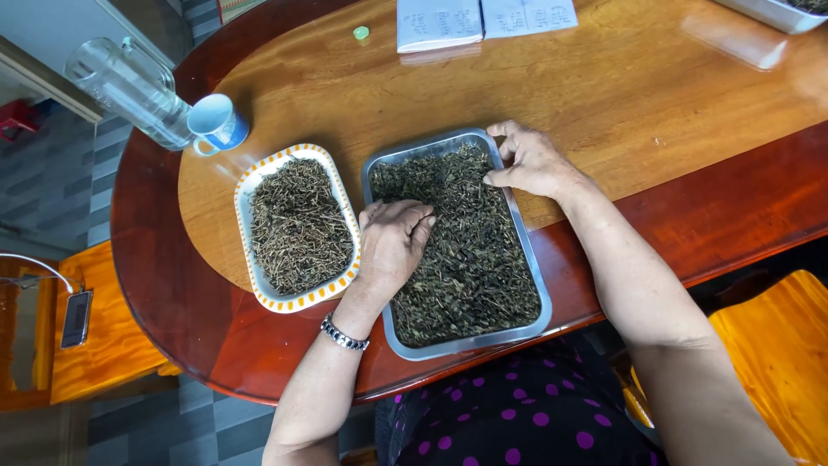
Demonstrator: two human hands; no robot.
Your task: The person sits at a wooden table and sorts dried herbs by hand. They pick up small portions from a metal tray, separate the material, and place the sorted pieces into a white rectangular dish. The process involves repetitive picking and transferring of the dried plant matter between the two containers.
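While my left hand (pixel 392 244) lies palm down on the dried dark leaves (pixel 470 259), its fingers are loosely spread and pressed flat into them, closed on nothing. The leaves fill a rectangular metal tray (pixel 462 345) that sits on the wooden table (pixel 604 95) right in front of me, its near edge close to the table's dark red rim. My right hand (pixel 530 161) rests at the tray's far right corner, fingers bent and slightly apart, the fingertips touching the tray's rim and the leaves just inside it; I cannot tell whether any leaf is pinched between them. A metal bracelet (pixel 344 333) circles my left wrist.

Just beside the metal tray, on its left, lies a white tray with an orange-patterned border (pixel 260 289), holding thin dried stems (pixel 297 226). Beyond that stands a blue cup (pixel 216 123), touching a clear glass bottle (pixel 129 86) lying on its side. Farther off, at the table's far edge, are white papers (pixel 483 19) and a small green cap (pixel 360 33). An orange wooden chair (pixel 780 345) stands to my right.
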